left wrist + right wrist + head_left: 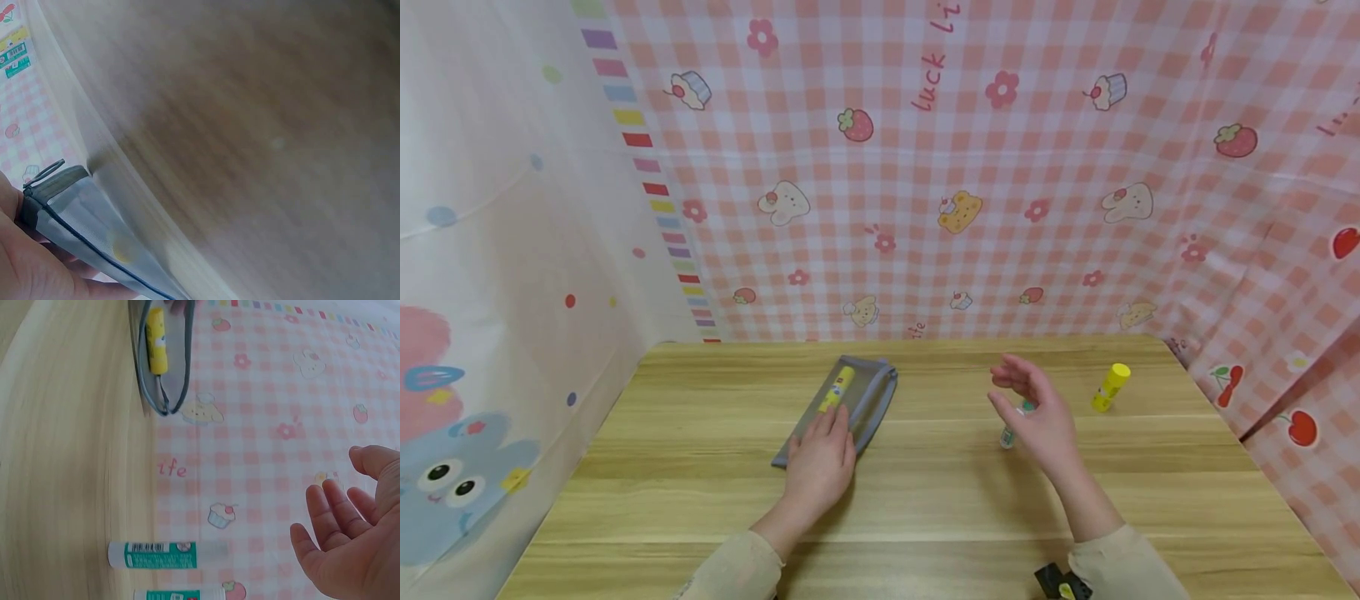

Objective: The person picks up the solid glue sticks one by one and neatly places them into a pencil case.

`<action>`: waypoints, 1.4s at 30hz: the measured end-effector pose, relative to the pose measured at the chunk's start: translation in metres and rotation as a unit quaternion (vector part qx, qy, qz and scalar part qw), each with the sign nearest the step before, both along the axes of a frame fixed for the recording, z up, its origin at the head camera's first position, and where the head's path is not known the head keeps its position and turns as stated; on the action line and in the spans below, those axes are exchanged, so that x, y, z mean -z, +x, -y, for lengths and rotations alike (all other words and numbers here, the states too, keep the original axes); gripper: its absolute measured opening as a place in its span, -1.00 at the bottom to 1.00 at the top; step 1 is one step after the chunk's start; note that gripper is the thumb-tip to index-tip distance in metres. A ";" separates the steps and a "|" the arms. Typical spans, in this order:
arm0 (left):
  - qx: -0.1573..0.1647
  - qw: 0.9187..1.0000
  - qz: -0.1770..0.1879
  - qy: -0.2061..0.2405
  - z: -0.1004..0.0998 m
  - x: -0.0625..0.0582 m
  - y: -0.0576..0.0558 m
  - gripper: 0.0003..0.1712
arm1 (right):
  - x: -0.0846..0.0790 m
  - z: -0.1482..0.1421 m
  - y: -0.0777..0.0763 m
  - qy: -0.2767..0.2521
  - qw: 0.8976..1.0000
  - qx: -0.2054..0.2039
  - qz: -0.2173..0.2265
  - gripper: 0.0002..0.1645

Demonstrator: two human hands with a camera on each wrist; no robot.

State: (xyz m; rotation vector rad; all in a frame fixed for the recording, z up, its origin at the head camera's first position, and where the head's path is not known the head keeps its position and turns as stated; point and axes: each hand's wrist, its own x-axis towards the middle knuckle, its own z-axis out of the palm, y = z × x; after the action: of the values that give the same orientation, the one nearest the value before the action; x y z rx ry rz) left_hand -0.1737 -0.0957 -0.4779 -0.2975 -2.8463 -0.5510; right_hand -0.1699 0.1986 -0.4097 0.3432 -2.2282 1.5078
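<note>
My left hand (822,462) grips the lower end of a grey mesh zip pouch (868,400), its fingers lying over the mesh. Inside the pouch is a yellow glue stick (839,387); in the right wrist view the pouch's mouth gapes open around this stick (157,344). Farther right, my right hand (1041,421) hovers over the table with spread, slightly bent fingers and holds nothing. Behind it, partly hidden, stands a white glue stick with a green label (1007,437). The right wrist view shows two such glue sticks, one whole (159,555) and another cut off by the frame's lower edge (178,595).
A second yellow glue stick (1111,387) stands upright at the table's right side. The wooden table (925,517) ends at a pink checked cloth (917,167) hanging behind it. A small black object (1060,581) shows beside the right sleeve at the bottom edge.
</note>
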 end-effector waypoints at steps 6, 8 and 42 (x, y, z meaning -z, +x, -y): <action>0.000 1.000 0.003 0.002 0.000 -0.001 0.000 -0.46 | 0.001 -0.011 0.000 -0.011 1.000 0.013 -0.012 -0.42; 0.000 1.000 0.003 0.002 0.000 0.000 0.000 -0.47 | 0.001 -0.015 0.000 -0.017 1.000 0.016 -0.013 -0.42; -0.004 1.000 -0.005 -0.007 0.000 0.002 -0.001 -0.48 | 0.024 -0.078 -0.001 -0.041 0.988 0.143 0.042 -0.39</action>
State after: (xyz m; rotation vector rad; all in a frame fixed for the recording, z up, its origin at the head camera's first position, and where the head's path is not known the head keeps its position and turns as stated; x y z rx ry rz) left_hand -0.1744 -0.0952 -0.4800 -0.2911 -2.8420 -0.5276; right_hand -0.1712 0.2765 -0.4337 -0.0655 -2.1617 1.4748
